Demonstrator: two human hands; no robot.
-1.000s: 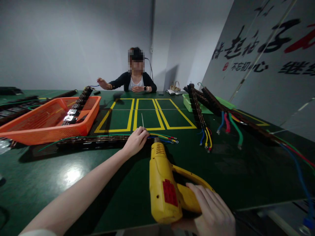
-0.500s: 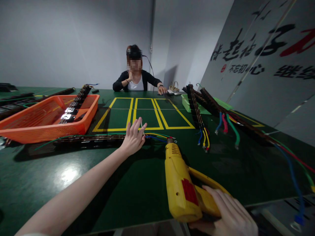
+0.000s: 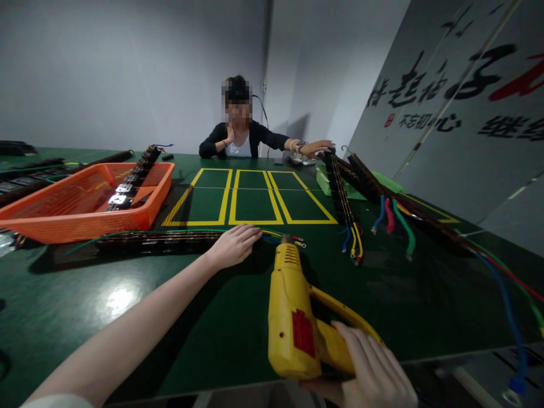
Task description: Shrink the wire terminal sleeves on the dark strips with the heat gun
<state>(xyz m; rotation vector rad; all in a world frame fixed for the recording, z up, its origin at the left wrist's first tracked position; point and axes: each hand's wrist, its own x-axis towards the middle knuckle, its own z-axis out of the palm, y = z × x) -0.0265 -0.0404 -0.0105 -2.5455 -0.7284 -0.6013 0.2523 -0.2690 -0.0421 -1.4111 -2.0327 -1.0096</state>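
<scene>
My right hand (image 3: pixel 369 368) is wrapped around the handle of a yellow heat gun (image 3: pixel 293 317) with a red label. Its metal nozzle points away from me, close to the ring-terminal ends of the wires (image 3: pixel 276 233). These yellow, green and blue wires leave the right end of a long black strip-shaped assembly (image 3: pixel 161 242), which lies crosswise on the table. My left hand (image 3: pixel 236 246) is closed over that right end, fingers together. The palm and fingertips hide what lies beneath, so the exact hold is partly hidden.
An orange basket (image 3: pixel 85 221) at left holds a similar black assembly. More assemblies with coloured wires (image 3: pixel 340 192) rest at right on a green basket (image 3: pixel 325 181). Yellow tape rectangles mark the green table (image 3: pixel 191 328). A person (image 3: pixel 238 130) sits opposite, one hand reaching to the right-hand assemblies.
My left hand has gone from raised, spread fingers to closed over the assembly's wire end. The heat gun has shifted left. The person opposite has stretched an arm to the right-hand assemblies.
</scene>
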